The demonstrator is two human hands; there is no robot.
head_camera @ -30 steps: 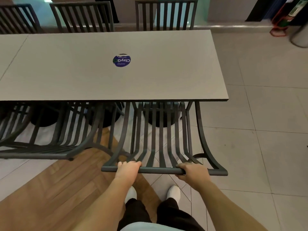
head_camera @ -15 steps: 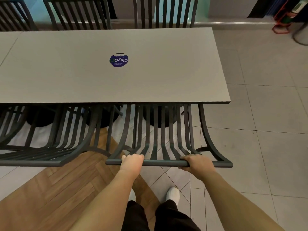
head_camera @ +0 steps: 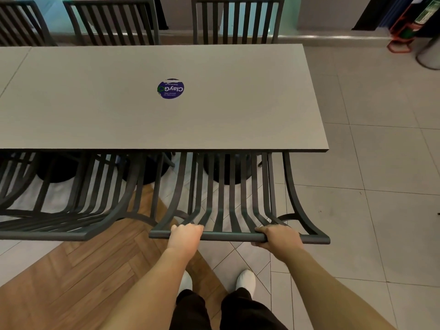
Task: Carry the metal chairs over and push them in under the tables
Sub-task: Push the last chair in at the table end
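Two hands: both on the top rail of the slatted metal chair (head_camera: 228,203) at 6 o'clock, just ahead of the white shoes (head_camera: 246,279).
Left hand (head_camera: 184,235): fingers curled over the rail toward its left end, knuckles up, wrapping the bar.
Right hand (head_camera: 279,239): fingers curled over the rail right of its middle, thumb apparently tucked beneath, gripping the bar.
Chair position: backrest slopes up toward the person; the seat runs forward and disappears under the near edge of the grey table (head_camera: 166,115) at 12 o'clock, close to the table's right-hand corner.
Neighbouring chair (head_camera: 78,210): at 9 o'clock, set in under the same table edge, its backrest close beside the held chair's left side.
Step in hand: by my reading, the final push home.
Doing it well: press evenly through both hands so the chair travels straight; because the grip sits left of centre, the right end may swing out, so watch that the frame stays parallel to the table edge and clear of the neighbour. Ease off once the backrest nears the tabletop edge, and mind the dark pedestal base (head_camera: 226,170) beneath.
Floor: wood herringbone at 7 o'clock, pale tiles at 3 o'clock.
Tabletop: a round blue sticker (head_camera: 170,88) near the middle.
Far side: three more slatted chairs (head_camera: 238,20) at 12 o'clock, along the table's far edge.
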